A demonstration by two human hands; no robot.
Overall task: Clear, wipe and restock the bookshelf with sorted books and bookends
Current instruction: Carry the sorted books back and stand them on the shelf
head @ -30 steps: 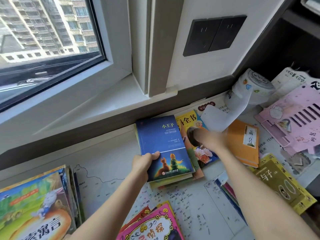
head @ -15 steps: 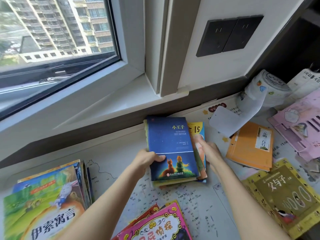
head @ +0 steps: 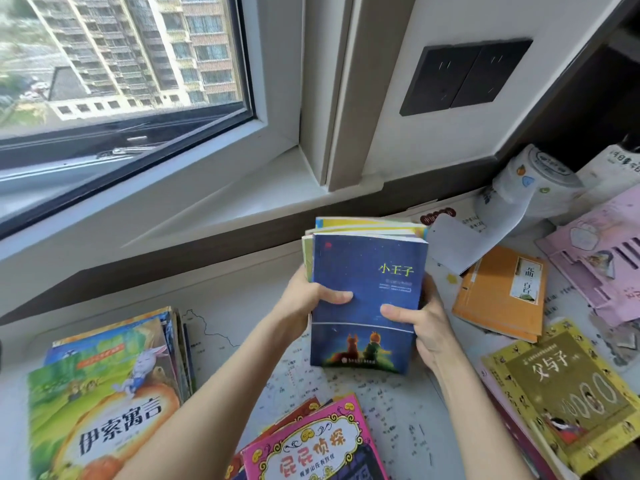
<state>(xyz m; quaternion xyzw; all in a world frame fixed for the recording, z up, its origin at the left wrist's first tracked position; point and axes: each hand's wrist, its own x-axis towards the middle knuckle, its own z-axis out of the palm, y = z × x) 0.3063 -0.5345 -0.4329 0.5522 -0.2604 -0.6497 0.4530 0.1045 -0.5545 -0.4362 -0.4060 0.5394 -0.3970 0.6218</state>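
Left grip: your left hand (head: 304, 303) curls round the left edge of the stack of books (head: 367, 289), with the thumb across the blue cover.
Right grip: your right hand (head: 426, 323) clasps the right edge, also with the thumb on the cover.
Stack: held between both hands over the map-printed desk (head: 381, 427), top edge toward the window sill (head: 242, 202).
Right side: the orange book (head: 498, 292) lies flat, with the pink bookend (head: 602, 258) beyond it and the yellow book (head: 561, 393) nearer you.
Left side: a pile of picture books (head: 104, 393).
Near edge: a pink book (head: 311, 441).

Head-worn wide-angle view, facing forward and down, close above the desk (head: 242, 289) (single view)
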